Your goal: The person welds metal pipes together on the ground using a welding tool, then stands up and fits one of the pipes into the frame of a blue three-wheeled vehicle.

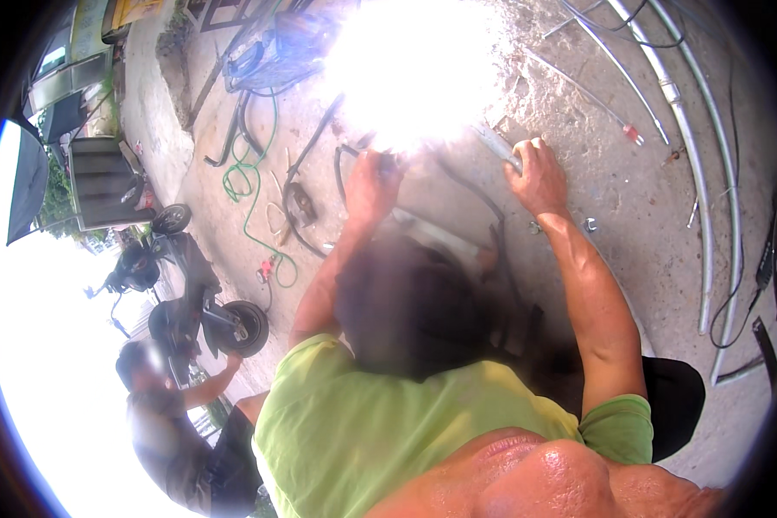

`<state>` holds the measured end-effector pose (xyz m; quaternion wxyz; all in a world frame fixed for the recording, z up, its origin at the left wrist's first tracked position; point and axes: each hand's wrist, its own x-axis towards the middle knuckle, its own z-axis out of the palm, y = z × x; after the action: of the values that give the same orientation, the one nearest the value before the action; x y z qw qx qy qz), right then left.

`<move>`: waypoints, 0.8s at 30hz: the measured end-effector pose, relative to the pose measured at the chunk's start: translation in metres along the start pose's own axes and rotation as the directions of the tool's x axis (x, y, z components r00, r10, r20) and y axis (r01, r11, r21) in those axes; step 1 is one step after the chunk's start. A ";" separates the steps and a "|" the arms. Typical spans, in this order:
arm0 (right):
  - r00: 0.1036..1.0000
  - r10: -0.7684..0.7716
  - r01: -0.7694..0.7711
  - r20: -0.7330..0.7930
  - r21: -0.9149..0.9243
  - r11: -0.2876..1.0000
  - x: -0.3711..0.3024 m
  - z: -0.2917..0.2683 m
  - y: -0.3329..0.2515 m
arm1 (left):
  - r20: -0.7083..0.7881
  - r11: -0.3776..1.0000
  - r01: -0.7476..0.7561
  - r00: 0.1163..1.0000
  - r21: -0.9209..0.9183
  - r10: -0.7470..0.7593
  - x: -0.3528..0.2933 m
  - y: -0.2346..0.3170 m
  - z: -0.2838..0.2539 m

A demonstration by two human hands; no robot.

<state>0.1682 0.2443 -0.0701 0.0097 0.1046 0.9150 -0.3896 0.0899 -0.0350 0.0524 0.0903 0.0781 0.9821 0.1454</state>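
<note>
A blinding white glare (419,65) covers the far middle of the ground and hides whatever lies under it. Just at its near edge, my left hand (374,188) is closed, fingers curled round something that the light and my hand conceal. To its right, my right hand (540,177) grips the near end of a grey metal tube (497,145), whose other end runs into the glare. Both arms reach forward, the hands a short way apart and low over the concrete. Between my forearms lie dark hoses or cables (479,194) and a pale bar (436,233).
Long silvery pipes (686,129) curve along the right. A small wrench (590,225) lies nearer. On the left are a green cord (249,207), a blue bundle (276,56) and a dark rounded object (300,205). Another person (168,432) crouches beside a motorbike (190,293).
</note>
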 end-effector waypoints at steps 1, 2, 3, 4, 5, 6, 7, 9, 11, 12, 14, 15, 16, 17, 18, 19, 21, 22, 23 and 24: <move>1.000 -0.003 0.004 -0.008 0.013 1.000 0.000 0.000 0.000 | -0.009 1.000 -0.006 1.000 0.002 0.006 -0.001 0.001 0.001; 1.000 -0.007 0.007 -0.016 0.025 1.000 0.000 0.000 0.000 | -0.024 1.000 -0.016 1.000 -0.015 0.016 -0.002 0.001 0.001; 1.000 -0.010 0.011 -0.024 0.038 0.999 -0.001 0.000 0.000 | -0.039 0.999 -0.027 0.999 -0.031 0.026 -0.003 0.000 0.000; 0.999 -0.030 0.031 -0.031 0.038 0.999 -0.001 0.001 0.002 | -0.059 0.998 -0.042 0.997 -0.052 0.039 -0.001 0.001 0.001; 0.998 -0.049 0.051 -0.038 0.037 0.998 -0.002 0.002 0.003 | -0.041 0.998 -0.037 0.999 -0.043 0.035 -0.001 0.002 0.002; 0.999 -0.028 0.028 -0.024 0.027 0.999 -0.002 0.002 0.004 | -0.022 0.999 -0.033 0.999 -0.034 0.032 -0.001 0.002 0.002; 0.999 -0.027 0.028 -0.030 0.030 0.999 -0.003 0.002 0.003 | 0.003 1.000 -0.024 1.000 -0.019 0.024 -0.004 0.002 0.001; 0.999 -0.024 0.026 -0.044 0.038 0.999 -0.003 0.002 0.003 | 0.006 0.998 -0.059 0.998 -0.016 0.059 -0.005 0.005 0.000; 0.999 -0.023 0.024 -0.038 0.037 0.999 -0.002 0.001 0.002 | 0.010 0.997 -0.071 0.997 -0.010 0.071 -0.004 0.008 0.001; 0.999 -0.022 0.023 -0.036 0.036 0.999 -0.003 0.001 0.002 | 0.014 0.998 -0.064 0.998 -0.006 0.064 -0.004 0.009 0.002; 0.999 -0.025 0.027 -0.035 0.034 0.999 -0.002 0.001 0.002 | 0.015 0.998 -0.055 0.998 -0.001 0.055 -0.003 0.009 0.002; 0.999 -0.027 0.028 -0.034 0.033 0.999 -0.002 0.001 0.002 | 0.013 0.999 -0.053 0.999 -0.002 0.053 -0.003 0.009 0.002; 0.999 -0.023 0.024 -0.028 0.033 0.999 -0.002 0.000 0.002 | 0.010 0.999 -0.051 0.999 -0.003 0.051 -0.003 0.008 0.003; 1.000 -0.018 0.019 -0.022 0.032 0.999 -0.002 0.000 0.001 | 0.011 0.999 -0.045 0.999 -0.006 0.045 -0.002 0.007 0.003; 1.000 -0.014 0.015 -0.015 0.032 0.999 -0.002 0.000 0.001 | 0.013 0.999 -0.040 0.999 -0.010 0.040 -0.002 0.006 0.003; 1.000 -0.015 0.016 -0.019 0.027 1.000 -0.002 0.000 0.001 | 0.014 0.999 -0.034 0.999 -0.014 0.035 -0.001 0.005 0.003; 0.999 -0.017 0.018 -0.027 0.018 1.000 -0.002 0.000 0.001 | 0.008 1.000 -0.025 1.000 -0.019 0.025 -0.001 0.003 0.003; 1.000 -0.016 0.017 -0.023 0.019 1.000 -0.002 0.000 0.001 | 0.006 1.000 -0.020 1.000 -0.021 0.020 0.000 0.002 0.004; 1.000 -0.015 0.016 -0.019 0.020 1.000 -0.002 0.000 0.001 | -0.005 1.000 -0.020 1.000 -0.017 0.020 0.000 0.000 0.004; 1.000 -0.014 0.015 -0.015 0.020 1.000 -0.002 0.000 0.001 | -0.016 1.000 -0.021 1.000 -0.014 0.020 0.001 -0.001 0.005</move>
<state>0.1702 0.2440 -0.0706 -0.0010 0.1009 0.9117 -0.3982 0.0901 -0.0346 0.0471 0.0814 0.0863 0.9810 0.1538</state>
